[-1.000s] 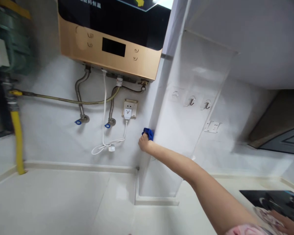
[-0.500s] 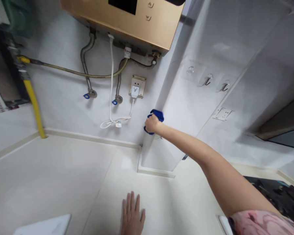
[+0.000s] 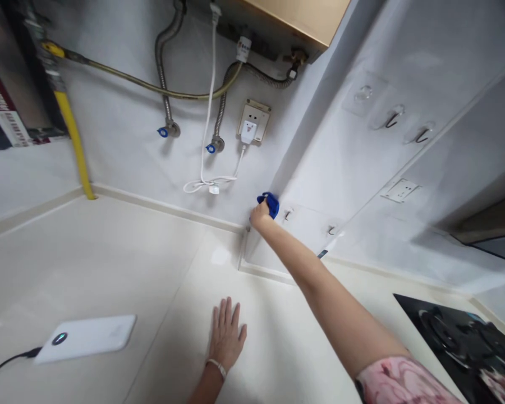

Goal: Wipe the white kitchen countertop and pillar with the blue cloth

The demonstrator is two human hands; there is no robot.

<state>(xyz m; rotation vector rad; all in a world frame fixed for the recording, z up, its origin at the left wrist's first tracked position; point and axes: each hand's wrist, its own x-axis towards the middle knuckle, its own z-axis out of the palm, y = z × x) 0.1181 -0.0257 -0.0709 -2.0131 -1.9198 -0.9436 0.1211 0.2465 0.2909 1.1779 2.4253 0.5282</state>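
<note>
My right hand [image 3: 260, 214] is closed around a blue cloth [image 3: 271, 205] and presses it on the wall corner, low down beside the tiled column [image 3: 256, 249]. Part of the cloth is hidden behind my fingers. Flat on the pale countertop [image 3: 160, 264] lies my left hand [image 3: 227, 331], its fingers spread and nothing in it; a bracelet [image 3: 217, 367] circles that wrist. Above and left of the cloth, a white plug [image 3: 248, 132] sits in the wall socket [image 3: 258, 115], with its bundled cord [image 3: 212, 182] hanging below.
A white power bank [image 3: 88, 336] with a black cable lies on the counter at left. A gas hob [image 3: 458, 342] is at right. Overhead hangs a gold water heater [image 3: 303, 17] with metal hoses and a yellow gas pipe [image 3: 73, 140]. Clear hooks [image 3: 391, 118] stick to the column.
The view has tipped downward, bringing the whole power bank and more of the hob into sight. My right hand with the cloth has moved lower along the corner. My left hand remains on the counter.
</note>
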